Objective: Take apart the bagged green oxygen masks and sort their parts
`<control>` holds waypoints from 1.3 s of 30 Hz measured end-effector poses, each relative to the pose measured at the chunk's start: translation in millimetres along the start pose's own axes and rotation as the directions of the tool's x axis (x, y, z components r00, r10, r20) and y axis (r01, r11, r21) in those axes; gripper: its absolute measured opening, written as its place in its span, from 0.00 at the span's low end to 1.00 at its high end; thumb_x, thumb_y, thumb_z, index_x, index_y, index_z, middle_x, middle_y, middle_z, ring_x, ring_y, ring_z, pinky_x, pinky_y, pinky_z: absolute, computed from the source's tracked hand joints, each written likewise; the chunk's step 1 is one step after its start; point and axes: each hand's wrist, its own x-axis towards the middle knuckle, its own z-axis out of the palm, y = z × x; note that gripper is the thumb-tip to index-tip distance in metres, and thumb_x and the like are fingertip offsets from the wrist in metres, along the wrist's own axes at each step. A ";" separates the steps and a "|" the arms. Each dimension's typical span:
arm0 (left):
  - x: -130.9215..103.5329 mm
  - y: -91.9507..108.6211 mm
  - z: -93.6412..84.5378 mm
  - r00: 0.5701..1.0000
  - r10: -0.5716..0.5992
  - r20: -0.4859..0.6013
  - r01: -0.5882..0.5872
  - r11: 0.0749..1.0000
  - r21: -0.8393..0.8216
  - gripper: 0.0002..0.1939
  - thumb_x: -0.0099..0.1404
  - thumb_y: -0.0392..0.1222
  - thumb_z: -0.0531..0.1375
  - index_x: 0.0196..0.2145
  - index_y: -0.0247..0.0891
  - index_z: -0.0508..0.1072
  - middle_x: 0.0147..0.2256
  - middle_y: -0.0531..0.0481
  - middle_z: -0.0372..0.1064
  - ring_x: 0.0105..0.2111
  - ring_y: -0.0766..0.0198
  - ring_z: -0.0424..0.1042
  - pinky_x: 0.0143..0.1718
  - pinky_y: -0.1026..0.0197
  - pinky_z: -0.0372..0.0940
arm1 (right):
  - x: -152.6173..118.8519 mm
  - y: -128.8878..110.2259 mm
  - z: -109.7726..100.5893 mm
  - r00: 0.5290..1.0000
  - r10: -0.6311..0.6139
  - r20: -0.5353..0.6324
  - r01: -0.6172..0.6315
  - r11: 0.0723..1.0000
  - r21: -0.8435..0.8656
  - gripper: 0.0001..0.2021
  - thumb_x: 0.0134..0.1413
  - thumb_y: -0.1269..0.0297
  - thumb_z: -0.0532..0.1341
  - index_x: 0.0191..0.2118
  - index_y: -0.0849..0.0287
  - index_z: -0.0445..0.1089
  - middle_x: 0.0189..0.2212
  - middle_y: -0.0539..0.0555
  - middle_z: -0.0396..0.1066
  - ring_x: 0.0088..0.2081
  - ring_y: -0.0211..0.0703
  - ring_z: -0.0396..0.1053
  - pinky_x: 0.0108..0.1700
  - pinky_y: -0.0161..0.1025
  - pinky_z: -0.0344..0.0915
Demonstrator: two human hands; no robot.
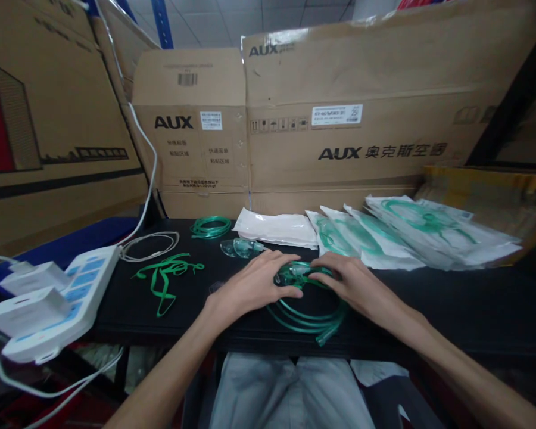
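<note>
My left hand (261,280) curls round a clear-green plastic breathing mask (293,271), thumb in front and fingers over the top. From the other side, my right hand (351,279) grips the same mask with its thumb and fingers; part of the mask is hidden by them. A coil of green tubing (301,319) lies on the black table just below both hands, its end connector (325,335) near the front edge. Behind my left hand rests another clear plastic mask piece (245,247), with a coil of green tubing (211,227) farther back.
Green straps (165,277) and a thin whitish cord (152,243) lie to the left, beside a white power strip (80,286) with plugs. A white packet (274,227) and several bagged green mask sets (429,223) line the back. Cardboard boxes (339,77) wall the table.
</note>
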 end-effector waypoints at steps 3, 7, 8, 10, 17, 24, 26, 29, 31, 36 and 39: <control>-6.5 -6.7 -0.7 0.997 -0.058 0.052 0.060 0.998 -0.033 0.41 0.60 0.63 0.64 0.66 0.48 0.61 0.64 0.46 0.61 0.67 0.48 0.54 0.65 0.49 0.52 | 0.5 2.9 8.8 0.999 0.032 -0.013 -0.032 0.999 0.003 0.05 0.64 0.63 0.60 0.39 0.57 0.73 0.36 0.53 0.75 0.38 0.45 0.73 0.43 0.39 0.66; -16.1 -11.9 -5.1 0.997 -0.070 0.025 0.072 0.991 -0.115 0.38 0.60 0.64 0.63 0.64 0.49 0.64 0.63 0.48 0.64 0.65 0.51 0.59 0.64 0.53 0.54 | -5.5 9.5 11.1 0.997 0.067 -0.035 -0.067 0.998 0.018 0.04 0.63 0.64 0.61 0.38 0.57 0.72 0.31 0.52 0.74 0.32 0.43 0.70 0.38 0.38 0.65; -16.0 -11.8 -5.6 0.997 -0.073 -0.001 0.072 0.990 -0.122 0.37 0.61 0.64 0.63 0.63 0.48 0.65 0.62 0.48 0.65 0.63 0.52 0.61 0.64 0.54 0.55 | -6.7 10.3 11.3 0.997 0.068 -0.040 -0.068 0.998 0.020 0.04 0.63 0.64 0.62 0.38 0.57 0.72 0.31 0.51 0.73 0.31 0.42 0.69 0.37 0.38 0.64; -11.4 -9.3 -5.9 0.996 -0.070 -0.063 0.063 0.992 -0.111 0.36 0.61 0.65 0.62 0.62 0.46 0.67 0.61 0.47 0.67 0.61 0.52 0.64 0.62 0.54 0.57 | -7.8 10.4 12.3 0.997 0.061 -0.051 -0.060 0.998 0.022 0.03 0.61 0.64 0.64 0.38 0.57 0.72 0.31 0.50 0.73 0.30 0.41 0.68 0.35 0.37 0.63; 27.3 3.9 -6.4 0.985 0.160 0.056 -0.160 0.987 -0.007 0.20 0.70 0.55 0.57 0.51 0.41 0.77 0.49 0.47 0.77 0.50 0.55 0.75 0.53 0.58 0.64 | -7.4 6.3 17.0 0.993 -0.061 -0.101 0.064 0.998 0.026 0.01 0.64 0.68 0.61 0.39 0.58 0.70 0.35 0.53 0.72 0.37 0.43 0.70 0.41 0.37 0.63; 34.1 2.8 -11.9 0.961 0.267 0.074 -0.274 0.954 0.118 0.16 0.72 0.46 0.57 0.49 0.36 0.77 0.46 0.44 0.78 0.46 0.57 0.76 0.49 0.60 0.64 | -11.3 7.3 18.9 0.977 -0.173 -0.125 0.147 0.970 -0.195 0.06 0.68 0.68 0.56 0.39 0.59 0.70 0.34 0.55 0.72 0.37 0.47 0.67 0.42 0.43 0.60; 32.0 3.1 -12.0 0.945 0.323 0.057 -0.327 0.919 0.219 0.14 0.72 0.45 0.57 0.49 0.36 0.76 0.45 0.44 0.77 0.45 0.56 0.75 0.49 0.58 0.64 | -10.2 7.5 21.0 0.974 -0.190 -0.120 0.154 0.953 -0.259 0.08 0.68 0.69 0.55 0.38 0.59 0.71 0.33 0.56 0.72 0.36 0.48 0.66 0.40 0.43 0.58; 28.8 3.1 -8.8 0.914 0.404 0.028 -0.386 0.848 0.363 0.13 0.72 0.43 0.57 0.49 0.36 0.75 0.47 0.43 0.76 0.48 0.55 0.73 0.51 0.55 0.63 | -7.9 7.9 24.1 0.975 -0.190 -0.112 0.150 0.945 -0.292 0.10 0.68 0.71 0.53 0.37 0.60 0.72 0.31 0.56 0.71 0.35 0.47 0.65 0.38 0.42 0.57; 27.3 2.4 -6.0 0.906 0.423 -0.001 -0.389 0.833 0.393 0.13 0.73 0.43 0.55 0.50 0.36 0.74 0.48 0.44 0.75 0.50 0.54 0.71 0.53 0.53 0.62 | -6.7 7.9 24.6 0.979 -0.172 -0.111 0.134 0.947 -0.293 0.12 0.69 0.71 0.52 0.37 0.60 0.72 0.31 0.56 0.71 0.35 0.48 0.65 0.38 0.43 0.58; 25.1 -2.7 -13.0 0.954 0.282 -0.098 -0.263 0.949 0.173 0.14 0.73 0.45 0.54 0.47 0.38 0.76 0.44 0.46 0.77 0.46 0.58 0.74 0.52 0.59 0.64 | -6.0 7.5 17.0 0.973 -0.144 -0.183 0.103 0.971 -0.216 0.11 0.70 0.64 0.53 0.40 0.58 0.72 0.36 0.58 0.74 0.38 0.49 0.66 0.42 0.44 0.61; 20.2 -5.3 -28.5 0.973 0.094 -0.210 -0.100 0.995 -0.020 0.14 0.71 0.48 0.56 0.41 0.38 0.78 0.41 0.49 0.79 0.42 0.59 0.75 0.49 0.60 0.65 | -7.1 8.6 12.4 0.970 -0.108 -0.218 0.077 0.986 -0.146 0.09 0.68 0.62 0.56 0.41 0.56 0.73 0.38 0.57 0.75 0.41 0.49 0.68 0.46 0.45 0.63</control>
